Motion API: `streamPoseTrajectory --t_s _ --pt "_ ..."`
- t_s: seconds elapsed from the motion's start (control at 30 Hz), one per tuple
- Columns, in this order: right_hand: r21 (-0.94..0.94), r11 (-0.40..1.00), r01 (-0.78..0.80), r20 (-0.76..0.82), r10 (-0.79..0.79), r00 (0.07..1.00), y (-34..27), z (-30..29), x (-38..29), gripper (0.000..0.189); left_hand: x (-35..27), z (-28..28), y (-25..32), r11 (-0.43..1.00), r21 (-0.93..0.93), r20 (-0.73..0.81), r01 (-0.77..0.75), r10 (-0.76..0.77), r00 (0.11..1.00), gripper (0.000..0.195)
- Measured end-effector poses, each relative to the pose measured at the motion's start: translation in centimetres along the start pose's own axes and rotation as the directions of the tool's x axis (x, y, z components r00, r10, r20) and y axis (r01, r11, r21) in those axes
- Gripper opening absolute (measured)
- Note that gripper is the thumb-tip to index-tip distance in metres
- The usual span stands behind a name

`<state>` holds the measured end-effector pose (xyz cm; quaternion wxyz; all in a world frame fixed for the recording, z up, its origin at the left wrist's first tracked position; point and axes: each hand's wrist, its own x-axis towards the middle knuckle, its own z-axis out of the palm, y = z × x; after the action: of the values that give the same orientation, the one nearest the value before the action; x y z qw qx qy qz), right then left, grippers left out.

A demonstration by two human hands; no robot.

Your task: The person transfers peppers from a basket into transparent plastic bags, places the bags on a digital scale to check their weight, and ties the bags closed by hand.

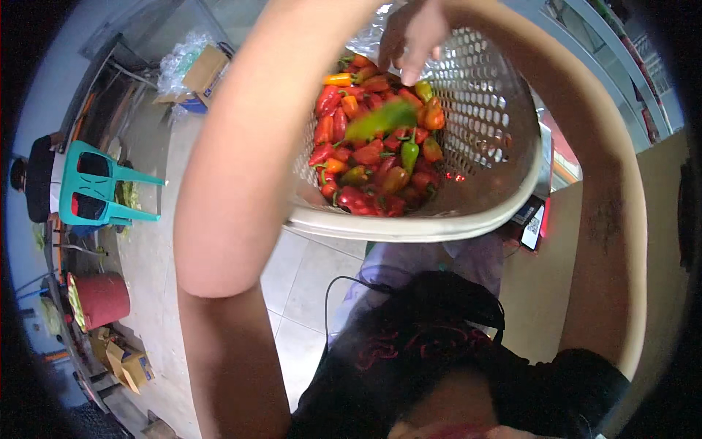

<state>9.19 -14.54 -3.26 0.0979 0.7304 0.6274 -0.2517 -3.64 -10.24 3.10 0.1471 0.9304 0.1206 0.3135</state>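
Observation:
My right hand [419, 41] reaches down into a white perforated plastic basket [477, 99] from its far side, fingers pointing downward and apart. Just below the fingertips is a motion-blurred green pepper [382, 119], with a small gap between it and the hand. Beneath lies a heap of mostly red peppers [367, 151], with some orange and green ones. One green pepper [409, 155] rests on top. My left forearm crosses in front of the basket's left side and leaves the frame at the top, so my left hand is out of view.
A teal plastic chair [90, 184] stands on the left, with a person [39, 178] behind it. Below it are a red bucket [101, 299] and an open cardboard box [129, 365]. Another box [205, 74] holds clear plastic. A card with a printed code [532, 228] is beside the basket.

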Motion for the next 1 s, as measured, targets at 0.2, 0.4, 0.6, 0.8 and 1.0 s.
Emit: streamPoseTrajectory --t_s 0.2,0.4,0.6,0.8,1.0 --pt "-0.252 0.963 -0.09 0.11 0.121 0.986 4.9 10.1 15.5 0.041 0.2 -0.5 -1.1 0.997 -0.079 -0.038 0.028 -0.031 0.999 0.017" --pt "-0.249 0.956 -0.151 0.049 0.169 0.984 6.9 14.1 15.9 0.041 0.4 -1.2 -1.1 0.993 -0.118 -0.042 -0.007 0.002 0.999 0.016" --pt "-0.041 0.994 -0.098 -0.033 0.097 0.995 5.6 14.0 13.5 0.042 0.1 -1.4 -1.2 0.992 -0.125 -0.039 0.004 -0.009 0.999 0.016" --pt "0.377 0.923 0.076 -0.221 0.01 0.975 2.6 10.6 7.2 0.043 0.3 -2.1 -0.2 0.986 -0.164 -0.026 -0.028 0.024 0.999 0.016" --pt "0.514 0.743 0.429 -0.482 -0.164 0.861 -2.7 5.4 -0.2 0.045 1.5 0.1 -1.0 0.988 -0.155 -0.006 -0.011 0.01 1.0 0.015"
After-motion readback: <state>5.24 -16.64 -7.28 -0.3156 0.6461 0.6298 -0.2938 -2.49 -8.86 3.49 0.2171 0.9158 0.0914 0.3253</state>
